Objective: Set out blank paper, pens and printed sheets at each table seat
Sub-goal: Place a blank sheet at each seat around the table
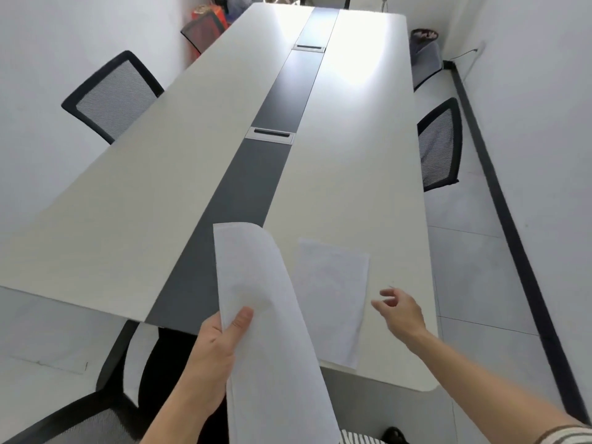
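- Nearby, the left hand (211, 354) pinches the paper sheaf (266, 315) by its side edge, thumb on top; light and limp, it curls over.
- Beyond, the right hand (403, 312) hovers, fingers (387, 294) loosely spread, holding nothing, just beside the single sheet (333, 290) flat on the counter (352, 155); probably slippery, best slid by an edge.

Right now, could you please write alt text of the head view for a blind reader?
A person's left hand grips curled white paper sheets above the near end of a long white table with a dark centre strip. The right hand hovers beside one flat white sheet on it.
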Demonstrator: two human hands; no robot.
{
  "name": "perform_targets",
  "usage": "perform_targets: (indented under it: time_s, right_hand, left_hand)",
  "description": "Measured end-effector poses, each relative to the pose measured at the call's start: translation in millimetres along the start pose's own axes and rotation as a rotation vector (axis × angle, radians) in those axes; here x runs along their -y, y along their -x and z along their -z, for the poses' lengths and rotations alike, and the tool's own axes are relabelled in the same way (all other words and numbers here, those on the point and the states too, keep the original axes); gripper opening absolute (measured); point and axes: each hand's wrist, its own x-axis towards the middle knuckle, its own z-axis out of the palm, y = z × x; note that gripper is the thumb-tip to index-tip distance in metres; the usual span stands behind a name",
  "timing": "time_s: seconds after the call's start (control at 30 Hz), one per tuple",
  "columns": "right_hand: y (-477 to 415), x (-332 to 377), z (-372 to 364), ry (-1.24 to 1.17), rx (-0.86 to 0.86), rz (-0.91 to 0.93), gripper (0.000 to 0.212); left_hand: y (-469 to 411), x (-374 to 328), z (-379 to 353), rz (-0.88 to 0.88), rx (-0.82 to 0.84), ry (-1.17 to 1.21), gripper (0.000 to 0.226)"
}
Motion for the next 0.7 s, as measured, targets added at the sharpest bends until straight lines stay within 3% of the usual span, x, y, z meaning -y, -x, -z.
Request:
perform_targets:
  time_s: [0.13,0.27,0.33,0.53,0.7]
  right_hand:
    - [39,14,23,-0.295,0.196,0.024,0.029]
    - [63,5,51,-0.711,0.434,-0.13,0.048]
    - [71,-6,73,-0.924,0.47,-0.177,0.05]
    - [74,-70,177,-0.992,0.112,-0.08,0.042]
    - [55,-130,266,-0.924,-0.018,0.03,0.027]
  left_hand:
    - [-9,-10,-51,0.005,0.162,0.004,0.036]
    - [-13,-11,-106,0.027,0.266,-0.026,0.037]
    - [-14,-8,-136,0.025,0.291,-0.079,0.038]
    - [-7,23,-237,0.044,0.334,-0.198,0.038]
    - [0,60,-332,0.144,0.335,-0.2,0.043]
